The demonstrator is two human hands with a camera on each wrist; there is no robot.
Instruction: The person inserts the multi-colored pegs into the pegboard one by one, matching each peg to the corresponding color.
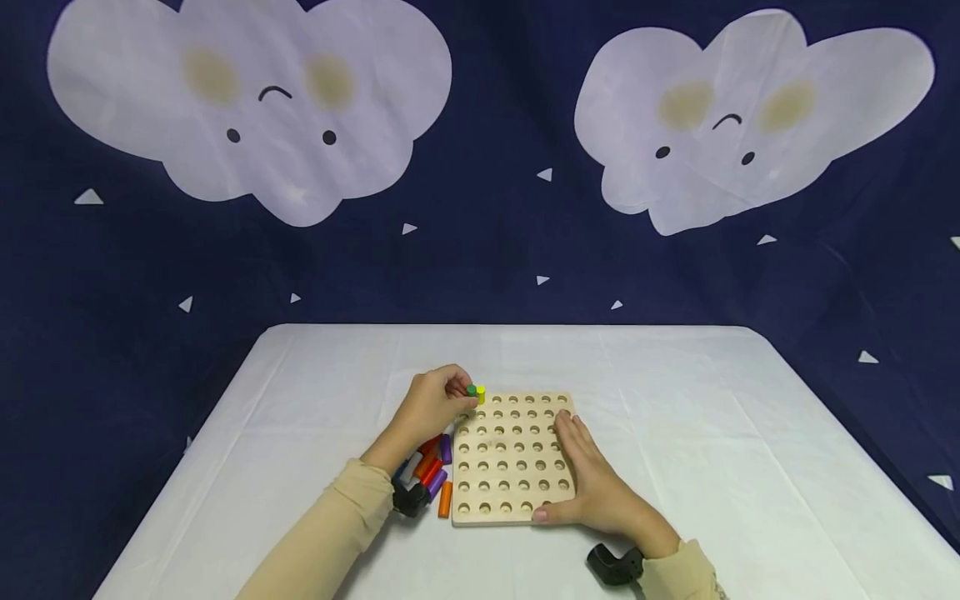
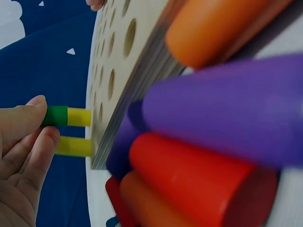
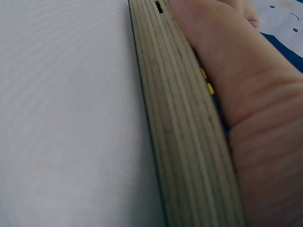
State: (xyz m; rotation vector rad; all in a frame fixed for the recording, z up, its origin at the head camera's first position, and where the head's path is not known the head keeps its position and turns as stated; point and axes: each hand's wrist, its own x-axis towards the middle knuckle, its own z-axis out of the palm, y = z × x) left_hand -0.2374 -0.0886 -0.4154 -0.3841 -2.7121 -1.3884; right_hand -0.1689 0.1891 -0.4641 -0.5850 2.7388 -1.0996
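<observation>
Head view: at centre frame, the left hand (image 1: 431, 406) pinches a green peg (image 1: 471, 390) beside a yellow peg (image 1: 481, 393) at the pegboard (image 1: 513, 458)'s upper-left corner. The right hand (image 1: 592, 483) lies flat, fingers together, steadying the board on the worktop (image 1: 675, 400).

Left wrist view: fingers (image 2: 28, 118) at left grip the green peg; loose pegs (image 2: 199, 184) fill the right.

Right wrist view: the palm (image 3: 236, 94) rests on the board's edge (image 3: 180, 132).

The peg is likely mid-placement and needs to be lined up with a hole.

White-clothed table (image 1: 675, 400) before navy backdrop (image 1: 495, 250) with cloud faces (image 1: 247, 108).
</observation>
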